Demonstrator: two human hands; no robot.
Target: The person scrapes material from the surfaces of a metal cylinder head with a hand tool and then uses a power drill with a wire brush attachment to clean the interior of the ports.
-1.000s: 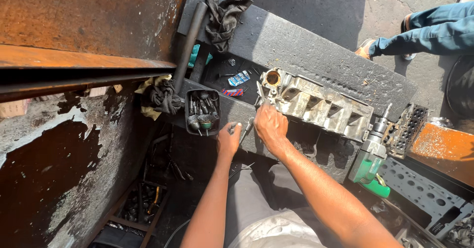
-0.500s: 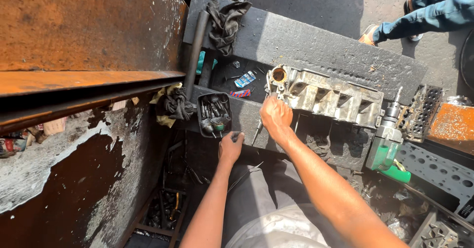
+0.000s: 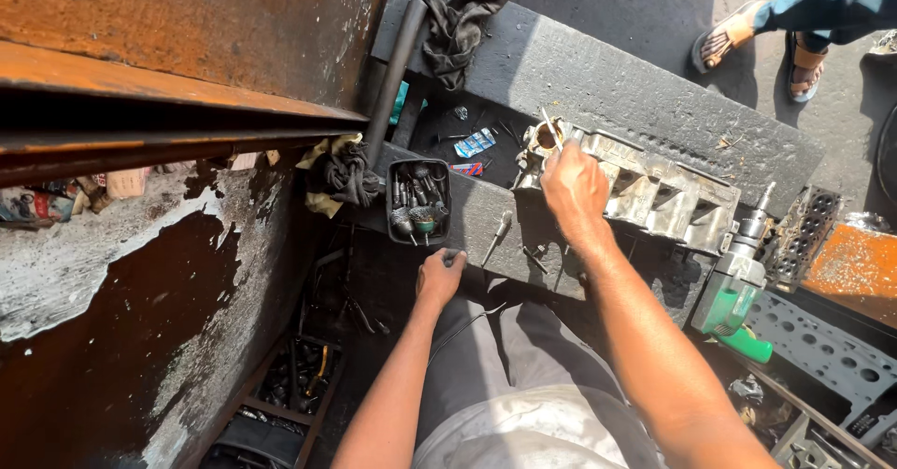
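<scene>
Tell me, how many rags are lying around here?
2. A dark rag is draped on the far end of the grey bench; another dark rag, with yellowish cloth, sits beside the black tool tray. More may be hidden.

The cast-metal cylinder head (image 3: 645, 189) looks dull grey, rough and grimy. Beneath it the workbench (image 3: 607, 86) is matt, gritty dark grey. Left of the head, a black plastic tray (image 3: 418, 200) holds bare-metal bits. Right of it, the green plastic grinder (image 3: 733, 291) shines faintly. Beyond lies limp black cloth (image 3: 458, 21).
</scene>
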